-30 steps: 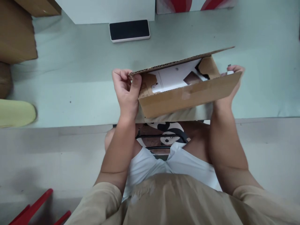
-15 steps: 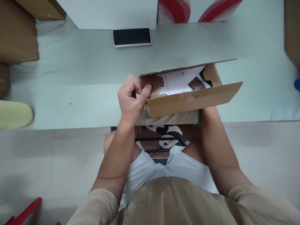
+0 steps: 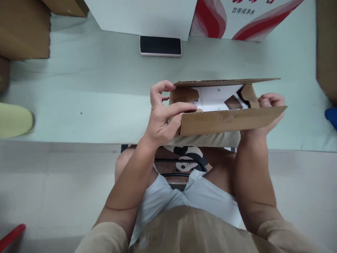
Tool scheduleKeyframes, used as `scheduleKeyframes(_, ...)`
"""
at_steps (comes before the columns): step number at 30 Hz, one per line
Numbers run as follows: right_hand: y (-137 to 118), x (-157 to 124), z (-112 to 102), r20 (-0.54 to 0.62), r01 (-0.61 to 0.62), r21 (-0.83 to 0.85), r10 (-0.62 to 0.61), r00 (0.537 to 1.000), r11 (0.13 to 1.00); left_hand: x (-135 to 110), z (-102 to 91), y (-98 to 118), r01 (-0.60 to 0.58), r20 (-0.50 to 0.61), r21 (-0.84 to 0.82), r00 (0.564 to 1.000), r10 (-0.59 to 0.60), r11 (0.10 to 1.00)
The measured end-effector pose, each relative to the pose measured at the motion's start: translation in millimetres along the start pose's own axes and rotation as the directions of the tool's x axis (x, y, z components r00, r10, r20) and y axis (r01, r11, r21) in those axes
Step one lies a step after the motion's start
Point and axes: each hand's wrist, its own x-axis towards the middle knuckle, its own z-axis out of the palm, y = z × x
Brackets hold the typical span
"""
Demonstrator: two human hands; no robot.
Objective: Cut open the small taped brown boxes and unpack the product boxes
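A small brown cardboard box [image 3: 218, 123] with two long flaps raised lies near the table's front edge, its top open. Inside shows a white printed insert [image 3: 213, 96] with a dark square patch on it. My left hand [image 3: 163, 117] grips the box's left end, thumb against the near corner and a finger reaching over the near edge into the box. At the opposite end, my right hand [image 3: 271, 105] has its fingers curled against the end panel; the near flap hides part of it.
A phone [image 3: 160, 46] lies screen up behind the box. Farther back stand a white panel [image 3: 142, 17] and a red-and-white carton [image 3: 237, 23]. Brown cartons [image 3: 26, 30] are at the left. A yellow-green object [image 3: 14, 120] and a blue object [image 3: 332, 117] sit near the sides.
My right hand has come into sight at the box's right end. My left fingers have spread from a pinch to a wider grip across the left end. The view has shifted slightly.
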Motion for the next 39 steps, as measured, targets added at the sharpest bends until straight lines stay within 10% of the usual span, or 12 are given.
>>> scheduleKeyframes(4, -35, -16, 7, -0.114, 0.212, 0.241, -0.189, 0.975, 0.947, -2, 5.0, 2, 0.07, -0.007, -0.049, 0.997, -0.071, 0.996)
scheduleKeyframes(15, -56, -31, 2, 0.289, 0.336, 0.101, -0.351, 0.891, 0.936, 2, 15.1, 0, -0.011, -0.081, 0.029, 0.997, 0.014, 1.0)
scheduleKeyframes(27, -54, -42, 16, 0.203, 0.275, 0.266, -0.332, 0.921, 0.924, 5, 13.8, -15, -0.283, -0.143, 0.194, 0.939, 0.312, 0.939)
scheduleKeyframes(39, -72, -40, 27, 0.079, 0.069, 0.475, -0.121, 0.99, 0.877, 0, 17.5, -12, -0.06, -0.226, 0.202, 0.968, 0.106, 0.978)
